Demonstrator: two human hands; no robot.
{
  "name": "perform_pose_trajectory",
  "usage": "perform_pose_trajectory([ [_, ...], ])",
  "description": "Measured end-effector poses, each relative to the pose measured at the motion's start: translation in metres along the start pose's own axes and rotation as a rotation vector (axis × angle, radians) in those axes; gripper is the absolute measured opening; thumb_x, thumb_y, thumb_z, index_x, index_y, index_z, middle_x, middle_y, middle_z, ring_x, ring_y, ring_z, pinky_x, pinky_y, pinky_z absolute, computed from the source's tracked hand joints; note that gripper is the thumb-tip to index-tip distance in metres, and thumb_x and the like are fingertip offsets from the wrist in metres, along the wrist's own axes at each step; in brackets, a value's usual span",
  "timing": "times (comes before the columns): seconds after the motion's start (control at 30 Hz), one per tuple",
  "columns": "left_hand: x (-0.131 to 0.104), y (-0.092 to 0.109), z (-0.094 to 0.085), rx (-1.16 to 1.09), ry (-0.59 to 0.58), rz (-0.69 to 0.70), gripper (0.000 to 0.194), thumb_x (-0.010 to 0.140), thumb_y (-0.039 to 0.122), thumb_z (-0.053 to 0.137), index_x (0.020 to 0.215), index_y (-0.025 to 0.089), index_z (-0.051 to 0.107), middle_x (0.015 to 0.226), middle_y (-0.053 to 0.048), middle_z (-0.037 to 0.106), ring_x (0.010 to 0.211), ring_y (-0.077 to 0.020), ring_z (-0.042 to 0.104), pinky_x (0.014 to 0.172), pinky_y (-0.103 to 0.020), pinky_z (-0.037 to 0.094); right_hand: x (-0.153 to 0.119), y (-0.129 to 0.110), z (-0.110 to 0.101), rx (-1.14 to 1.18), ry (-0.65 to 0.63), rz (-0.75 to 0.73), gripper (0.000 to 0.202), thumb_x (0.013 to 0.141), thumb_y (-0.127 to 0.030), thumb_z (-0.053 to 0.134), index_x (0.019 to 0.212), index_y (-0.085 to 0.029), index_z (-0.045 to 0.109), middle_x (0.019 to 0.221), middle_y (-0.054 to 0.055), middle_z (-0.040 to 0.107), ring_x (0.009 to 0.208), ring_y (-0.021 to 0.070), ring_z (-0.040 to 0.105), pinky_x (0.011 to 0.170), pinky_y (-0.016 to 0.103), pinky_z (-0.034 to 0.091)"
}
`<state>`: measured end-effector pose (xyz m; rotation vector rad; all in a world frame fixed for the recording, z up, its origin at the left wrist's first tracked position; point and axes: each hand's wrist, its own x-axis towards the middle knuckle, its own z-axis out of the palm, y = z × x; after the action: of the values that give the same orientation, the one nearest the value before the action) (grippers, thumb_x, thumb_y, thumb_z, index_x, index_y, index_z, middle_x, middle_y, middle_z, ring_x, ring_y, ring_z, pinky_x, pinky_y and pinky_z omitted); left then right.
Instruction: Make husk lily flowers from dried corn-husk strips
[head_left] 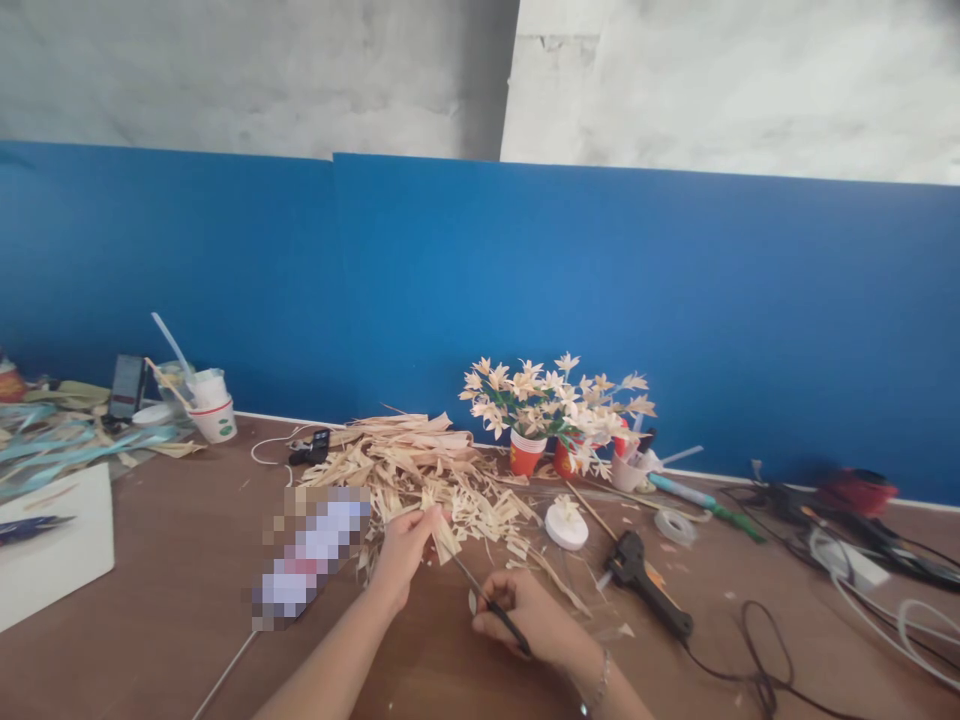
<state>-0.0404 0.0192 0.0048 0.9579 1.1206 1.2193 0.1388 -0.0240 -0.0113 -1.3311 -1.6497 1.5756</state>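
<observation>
My left hand (405,550) pinches a pale dried husk strip (444,540) between thumb and fingers, just in front of a heap of similar strips. My right hand (521,610) is closed around a slim dark tool (506,625), whose narrow end reaches to the strip's lower edge. Whether the tool is scissors or tweezers I cannot tell. The heap of cut husk pieces (480,500) lies behind both hands. Beyond my right hand, a pale husk flower (568,508) rests on a round white lid (564,532).
Husk flowers (525,385) stand in red paper cups (527,455) at the back. A black glue gun (645,585) lies to the right with its cord, near a tape roll (675,527). Left are a blurred-out object (311,560), a white cup (214,420) and a phone (127,387).
</observation>
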Motion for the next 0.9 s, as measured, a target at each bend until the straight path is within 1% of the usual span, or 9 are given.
perform_pose_trajectory([
  [0.13, -0.004, 0.005, 0.004, -0.056, 0.05, -0.036, 0.042, 0.063, 0.048, 0.067, 0.081, 0.01, 0.071, 0.057, -0.003, 0.063, 0.05, -0.0124, 0.054, 0.043, -0.02, 0.039, 0.0, 0.0, 0.0, 0.017, 0.017, -0.008, 0.019, 0.063, -0.027, 0.069, 0.068, -0.016, 0.053, 0.042, -0.01, 0.045, 0.031, 0.0035, 0.033, 0.029, 0.015, 0.021],
  [0.23, -0.006, 0.007, 0.005, -0.098, 0.07, -0.055, 0.042, 0.061, 0.046, 0.07, 0.083, 0.01, 0.071, 0.064, -0.005, 0.066, 0.054, -0.013, 0.056, 0.045, -0.02, 0.042, -0.001, -0.002, 0.0, 0.016, 0.031, 0.013, 0.018, 0.064, -0.027, 0.068, 0.07, -0.016, 0.054, 0.041, -0.01, 0.045, 0.03, 0.0035, 0.033, 0.028, 0.015, 0.021],
  [0.43, -0.006, 0.003, 0.004, -0.19, 0.072, -0.063, 0.044, 0.06, 0.044, 0.073, 0.088, 0.01, 0.071, 0.07, -0.006, 0.068, 0.061, -0.0129, 0.059, 0.049, -0.019, 0.045, -0.003, -0.007, -0.001, 0.034, 0.033, 0.04, 0.02, 0.063, -0.028, 0.069, 0.07, -0.016, 0.054, 0.038, -0.011, 0.043, 0.028, 0.0035, 0.032, 0.027, 0.015, 0.023],
  [0.53, -0.006, 0.0, 0.005, -0.246, 0.077, -0.082, 0.043, 0.059, 0.041, 0.075, 0.089, 0.01, 0.071, 0.075, -0.007, 0.069, 0.061, -0.0121, 0.059, 0.051, -0.019, 0.046, -0.002, -0.007, -0.001, 0.051, 0.046, 0.041, 0.022, 0.063, -0.03, 0.069, 0.07, -0.016, 0.053, 0.039, -0.011, 0.044, 0.029, 0.0034, 0.033, 0.027, 0.015, 0.023],
  [0.63, -0.006, -0.001, 0.007, -0.3, 0.099, -0.098, 0.041, 0.057, 0.038, 0.077, 0.087, 0.011, 0.071, 0.074, -0.007, 0.07, 0.061, -0.0118, 0.061, 0.053, -0.019, 0.048, -0.001, -0.005, 0.0, 0.063, 0.054, 0.048, 0.024, 0.061, -0.031, 0.07, 0.069, -0.016, 0.053, 0.04, -0.011, 0.045, 0.029, 0.0031, 0.033, 0.027, 0.014, 0.023],
  [0.8, -0.006, -0.004, 0.01, -0.332, 0.133, -0.103, 0.031, 0.057, 0.033, 0.079, 0.075, 0.011, 0.068, 0.069, -0.005, 0.069, 0.061, -0.0125, 0.063, 0.057, -0.021, 0.051, 0.002, -0.002, 0.002, 0.067, 0.084, 0.048, 0.022, 0.062, -0.03, 0.067, 0.07, -0.016, 0.051, 0.04, -0.011, 0.045, 0.029, 0.0033, 0.034, 0.027, 0.014, 0.024],
  [0.9, -0.006, -0.006, 0.011, -0.344, 0.134, -0.107, 0.03, 0.059, 0.033, 0.078, 0.078, 0.011, 0.068, 0.071, -0.005, 0.069, 0.063, -0.0127, 0.064, 0.059, -0.022, 0.052, 0.003, -0.001, 0.004, 0.056, 0.092, 0.051, 0.02, 0.063, -0.03, 0.064, 0.07, -0.017, 0.051, 0.04, -0.011, 0.045, 0.029, 0.0036, 0.035, 0.027, 0.014, 0.025],
])
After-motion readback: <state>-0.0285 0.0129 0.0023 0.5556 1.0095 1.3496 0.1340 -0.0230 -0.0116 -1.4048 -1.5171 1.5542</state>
